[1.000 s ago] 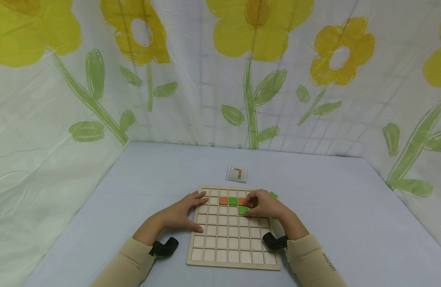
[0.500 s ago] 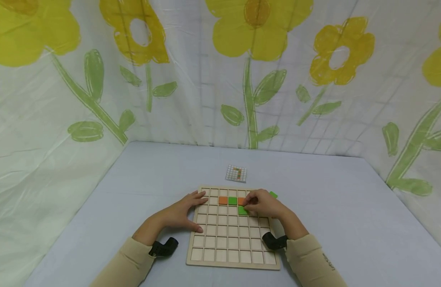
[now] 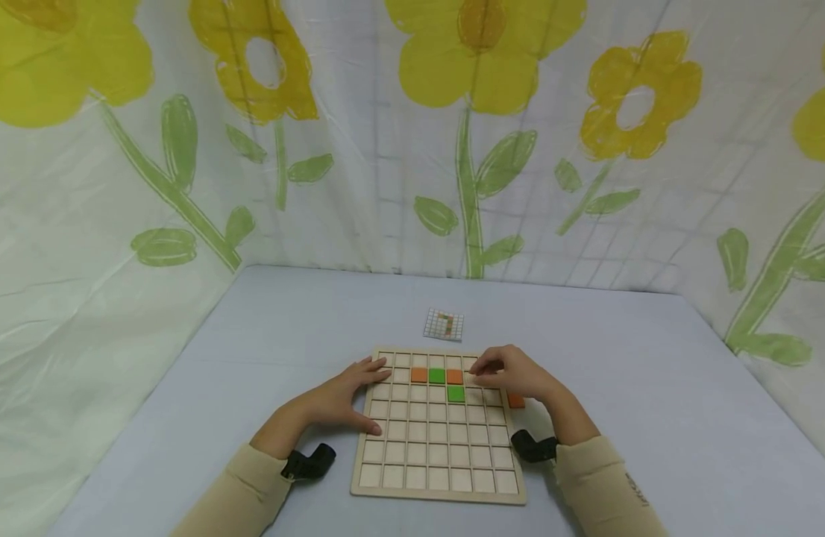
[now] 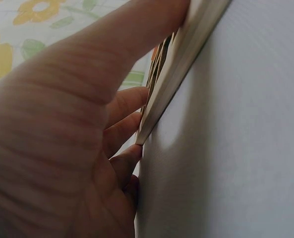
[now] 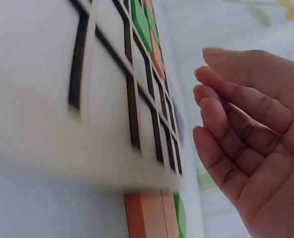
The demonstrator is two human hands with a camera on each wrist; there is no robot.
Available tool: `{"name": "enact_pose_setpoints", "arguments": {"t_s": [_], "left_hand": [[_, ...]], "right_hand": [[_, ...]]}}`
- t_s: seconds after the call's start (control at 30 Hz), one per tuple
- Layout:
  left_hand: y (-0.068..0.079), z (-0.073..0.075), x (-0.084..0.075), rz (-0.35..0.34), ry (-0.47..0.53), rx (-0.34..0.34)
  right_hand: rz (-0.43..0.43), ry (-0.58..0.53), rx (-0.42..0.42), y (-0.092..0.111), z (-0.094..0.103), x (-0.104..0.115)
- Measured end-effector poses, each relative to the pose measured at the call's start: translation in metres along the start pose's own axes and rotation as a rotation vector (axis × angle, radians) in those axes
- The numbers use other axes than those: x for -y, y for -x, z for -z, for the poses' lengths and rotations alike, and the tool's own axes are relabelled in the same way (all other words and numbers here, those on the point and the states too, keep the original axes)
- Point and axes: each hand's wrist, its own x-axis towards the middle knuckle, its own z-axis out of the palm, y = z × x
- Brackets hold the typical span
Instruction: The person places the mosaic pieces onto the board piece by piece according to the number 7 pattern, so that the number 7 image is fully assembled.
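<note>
A pale wooden grid board (image 3: 439,494) lies on the table. My left hand (image 3: 339,395) rests at its left edge with fingers and thumb spread; the left wrist view shows the fingertips (image 4: 133,119) right at the board's side. In one row sit an orange tile (image 3: 419,375), a green tile (image 3: 436,376) and another orange tile (image 3: 455,377). Directly below the last is a second green tile (image 3: 456,394). Over the board's upper right part hovers my right hand (image 3: 520,373), fingers loosely bent, nothing held; the right wrist view shows its fingertips (image 5: 213,114) apart from the board.
Beyond the board's far edge lies a small card (image 3: 443,324) printed with a coloured grid pattern. Loose orange tiles (image 5: 144,215) and a green one (image 5: 180,213) lie beside the board's right edge. A flower-printed curtain (image 3: 359,149) stands behind the table.
My right hand has let go of the lower green tile, which now sits in its cell, and moved up and right. The left hand stays put.
</note>
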Motion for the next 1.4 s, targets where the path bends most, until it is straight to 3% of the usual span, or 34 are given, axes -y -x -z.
{"name": "enact_pose_setpoints", "arguments": {"t_s": [0.6, 0.9, 1.4], "left_hand": [[0.001, -0.001, 0.003, 0.005, 0.002, -0.002], [0.001, -0.001, 0.001, 0.007, 0.004, 0.005], [0.001, -0.001, 0.002, 0.002, -0.003, -0.006]], "right_hand": [[-0.069, 0.010, -0.064, 0.035, 0.033, -0.025], [-0.120, -0.003, -0.082, 0.042, 0.032, -0.043], [-0.051, -0.027, -0.095, 0.042, 0.029, -0.053]]}}
